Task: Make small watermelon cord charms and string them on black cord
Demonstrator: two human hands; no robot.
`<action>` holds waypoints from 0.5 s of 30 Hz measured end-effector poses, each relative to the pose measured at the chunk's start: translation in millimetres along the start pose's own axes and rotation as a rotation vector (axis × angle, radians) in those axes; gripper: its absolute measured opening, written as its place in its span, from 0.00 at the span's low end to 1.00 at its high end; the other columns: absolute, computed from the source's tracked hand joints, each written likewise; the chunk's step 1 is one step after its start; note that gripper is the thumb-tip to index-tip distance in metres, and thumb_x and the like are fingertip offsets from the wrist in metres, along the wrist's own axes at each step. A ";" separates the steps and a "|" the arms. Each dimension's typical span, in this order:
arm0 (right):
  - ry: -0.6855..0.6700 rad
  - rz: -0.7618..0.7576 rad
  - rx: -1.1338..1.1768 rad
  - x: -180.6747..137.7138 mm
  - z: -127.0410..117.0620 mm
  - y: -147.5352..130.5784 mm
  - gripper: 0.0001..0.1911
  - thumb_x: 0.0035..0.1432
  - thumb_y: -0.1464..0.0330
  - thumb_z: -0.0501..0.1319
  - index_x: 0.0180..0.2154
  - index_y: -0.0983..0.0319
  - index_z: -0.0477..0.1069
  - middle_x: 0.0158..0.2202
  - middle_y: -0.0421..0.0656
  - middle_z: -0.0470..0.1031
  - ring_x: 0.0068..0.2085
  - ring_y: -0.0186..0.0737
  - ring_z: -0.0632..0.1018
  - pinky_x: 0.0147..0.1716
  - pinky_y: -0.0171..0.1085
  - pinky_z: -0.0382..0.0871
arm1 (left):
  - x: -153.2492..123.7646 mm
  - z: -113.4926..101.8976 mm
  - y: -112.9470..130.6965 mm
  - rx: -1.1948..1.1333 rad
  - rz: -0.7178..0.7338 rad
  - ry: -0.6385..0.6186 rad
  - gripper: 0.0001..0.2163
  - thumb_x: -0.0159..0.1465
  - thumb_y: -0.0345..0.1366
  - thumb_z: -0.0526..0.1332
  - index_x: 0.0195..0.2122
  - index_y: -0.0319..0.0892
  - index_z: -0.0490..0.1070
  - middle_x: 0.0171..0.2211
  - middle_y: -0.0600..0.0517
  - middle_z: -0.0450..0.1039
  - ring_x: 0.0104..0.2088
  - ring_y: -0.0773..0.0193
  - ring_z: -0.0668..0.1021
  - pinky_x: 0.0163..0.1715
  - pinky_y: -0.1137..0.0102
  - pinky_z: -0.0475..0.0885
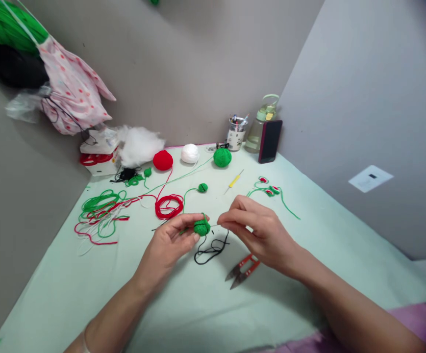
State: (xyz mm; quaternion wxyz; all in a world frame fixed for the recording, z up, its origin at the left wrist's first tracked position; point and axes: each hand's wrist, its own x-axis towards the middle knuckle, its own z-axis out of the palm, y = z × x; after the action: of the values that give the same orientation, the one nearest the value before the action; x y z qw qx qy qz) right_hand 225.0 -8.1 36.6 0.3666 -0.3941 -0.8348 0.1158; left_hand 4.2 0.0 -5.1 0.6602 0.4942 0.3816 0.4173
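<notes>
My left hand [168,240] pinches a small green crocheted ball [201,227] between thumb and fingers; a dark line of yarn crosses the ball. Closed at the fingertips, my right hand [260,228] grips a thin sewing needle [214,225] that points at the ball's right side. Whether its tip is inside the ball I cannot tell. Black yarn [212,252] loops on the table below, running from the ball up toward my right fingers. Beneath my right hand lie thread snips [242,270] with red handles, partly hidden by it.
Another small green ball [203,188], a red yarn coil [169,207] and a yellow-handled crochet hook [236,179] lie beyond my hands. Tangled yarn [102,211] spreads left, small crocheted pieces [269,189] right. Yarn balls [222,157], a phone [270,141] and a bottle [256,135] stand behind.
</notes>
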 end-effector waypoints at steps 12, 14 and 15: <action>0.030 0.006 -0.020 0.3 1.6 -2.4 0.06 0.66 0.74 0.59 0.38 0.62 0.74 0.28 0.40 0.65 0.30 0.34 0.68 0.29 0.33 0.61 | -0.7 1.7 2.8 0.021 0.077 0.020 0.13 0.62 0.35 0.68 0.47 0.48 0.76 0.51 0.50 0.79 0.52 0.60 0.77 0.55 0.67 0.69; 0.004 0.051 -0.028 -0.1 0.7 -0.9 0.06 0.67 0.73 0.59 0.36 0.62 0.73 0.28 0.41 0.66 0.30 0.34 0.68 0.29 0.34 0.61 | -1.0 3.3 4.0 0.014 0.092 0.033 0.11 0.61 0.35 0.69 0.45 0.47 0.75 0.49 0.49 0.79 0.50 0.60 0.77 0.53 0.66 0.70; -0.011 0.077 -0.011 -0.4 0.4 -0.1 0.07 0.67 0.72 0.58 0.35 0.62 0.73 0.28 0.41 0.67 0.30 0.34 0.68 0.29 0.34 0.61 | -1.3 4.4 4.7 0.017 0.094 0.034 0.11 0.61 0.35 0.69 0.44 0.46 0.75 0.49 0.49 0.79 0.49 0.59 0.78 0.52 0.66 0.70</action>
State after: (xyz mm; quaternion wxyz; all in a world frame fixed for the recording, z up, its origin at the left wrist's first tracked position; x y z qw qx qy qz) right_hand 224.8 -8.4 36.1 0.3552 -0.4274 -0.8216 0.1273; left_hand 7.0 -1.8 0.6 0.6289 0.5103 0.3727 0.4529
